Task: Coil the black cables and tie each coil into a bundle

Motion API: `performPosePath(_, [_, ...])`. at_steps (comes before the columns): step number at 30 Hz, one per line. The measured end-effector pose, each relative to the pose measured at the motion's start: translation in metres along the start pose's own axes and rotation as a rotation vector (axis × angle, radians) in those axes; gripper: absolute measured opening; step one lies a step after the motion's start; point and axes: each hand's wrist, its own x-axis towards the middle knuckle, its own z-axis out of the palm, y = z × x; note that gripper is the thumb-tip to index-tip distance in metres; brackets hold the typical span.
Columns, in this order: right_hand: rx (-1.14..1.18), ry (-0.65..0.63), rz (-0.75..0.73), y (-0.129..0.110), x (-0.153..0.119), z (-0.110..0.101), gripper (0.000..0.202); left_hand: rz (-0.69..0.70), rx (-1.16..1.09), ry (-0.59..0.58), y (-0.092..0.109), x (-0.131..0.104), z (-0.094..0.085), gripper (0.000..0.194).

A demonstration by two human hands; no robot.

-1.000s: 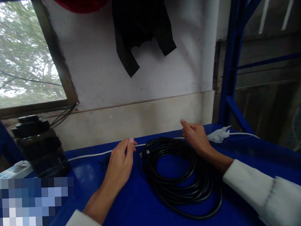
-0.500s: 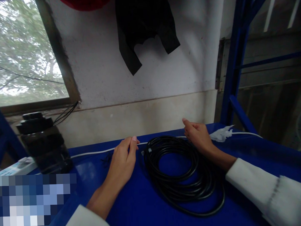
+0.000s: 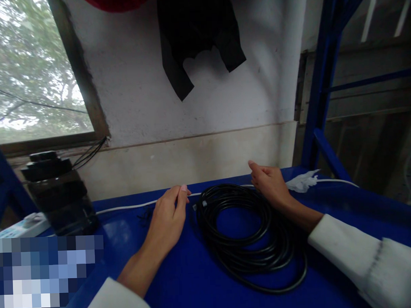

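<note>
Only the view is shifting slightly. The coiled black cable is lying on the blue table between left hand and right hand, fingers curled, any grip hidden; pixelation is masking one corner.

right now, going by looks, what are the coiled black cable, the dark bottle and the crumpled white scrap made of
Coiled black cable: smooth rubber or soft plastic outside, judging by the sheen along its bends.
Dark bottle: probably hard plastic, smoky and glossy.
Crumpled white scrap: thin plastic film or tissue; its wrinkles and ragged edge fit either.
</note>
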Motion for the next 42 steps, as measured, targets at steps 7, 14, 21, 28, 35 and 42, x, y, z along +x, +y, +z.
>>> performPosePath(7, [0.007,0.001,-0.004,0.0003,-0.0003,0.0005,0.058,-0.004,-0.004,-0.008,0.0000,0.0009,-0.0002,0.046])
performPosePath(14, [0.005,-0.008,-0.011,-0.0032,-0.0018,-0.0002,0.058,0.004,0.010,-0.001,-0.0010,-0.0002,0.0011,0.046])
performPosePath(21, [-0.003,0.005,-0.002,-0.0014,-0.0013,-0.0001,0.058,-0.011,0.001,-0.014,0.0010,-0.0007,-0.0004,0.047])
performPosePath(28, [-0.014,0.020,-0.008,-0.0018,-0.0018,-0.0009,0.058,-0.007,0.019,-0.029,0.0015,-0.0007,0.0007,0.047])
performPosePath(35, [-0.019,0.002,0.009,0.0013,-0.0011,-0.0015,0.060,-0.022,0.013,-0.022,-0.0011,-0.0009,0.0017,0.047])
performPosePath(42, [-0.034,-0.005,0.015,-0.0033,-0.0017,-0.0017,0.061,-0.023,0.013,-0.034,0.0005,-0.0014,0.0014,0.047])
